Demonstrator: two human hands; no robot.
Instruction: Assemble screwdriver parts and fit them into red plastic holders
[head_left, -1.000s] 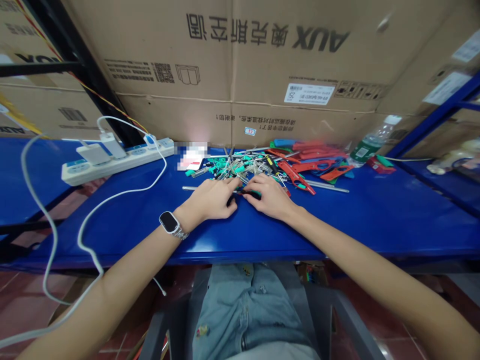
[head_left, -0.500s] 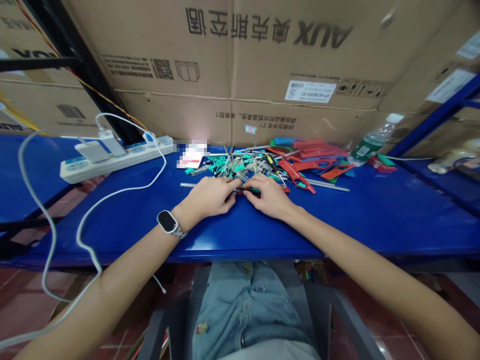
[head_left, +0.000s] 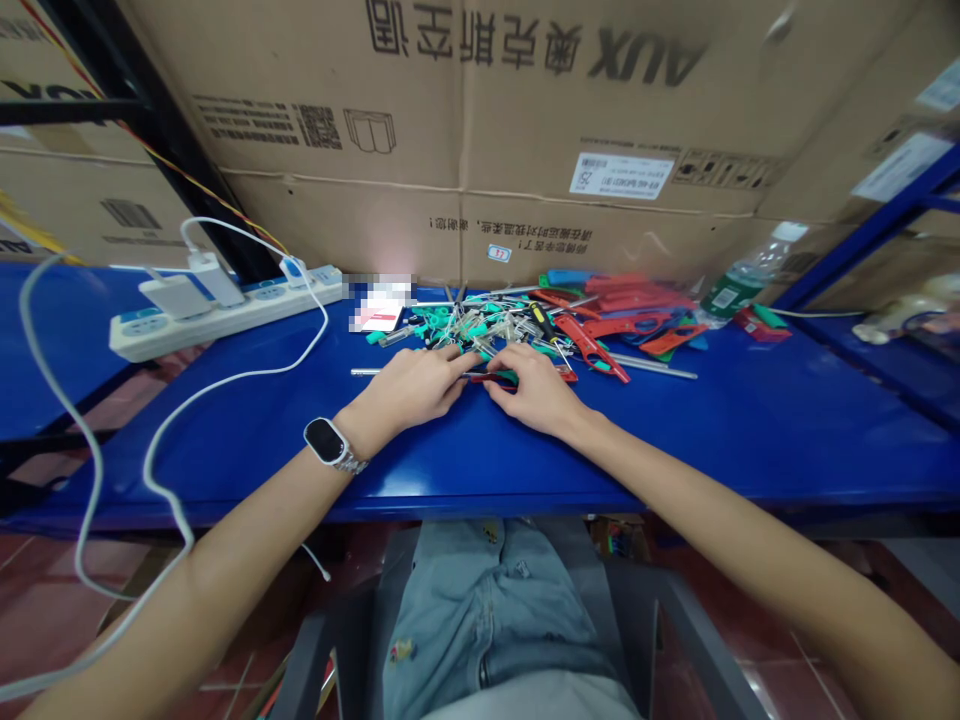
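Your left hand (head_left: 415, 387) and right hand (head_left: 536, 392) are near each other with bent fingers, just at the front of the loose pile (head_left: 487, 328) on the counter (head_left: 675, 450), and the red piece (head_left: 480, 377) lies between their fingertips, but I cannot tell if either one is really clamped on it. Because your own fingers cover most of this piece, a grip could be taken badly and it could slip. Please be careful also with the metal rod (head_left: 365, 372) beside your left hand, since a sideways push could perhaps make it roll.
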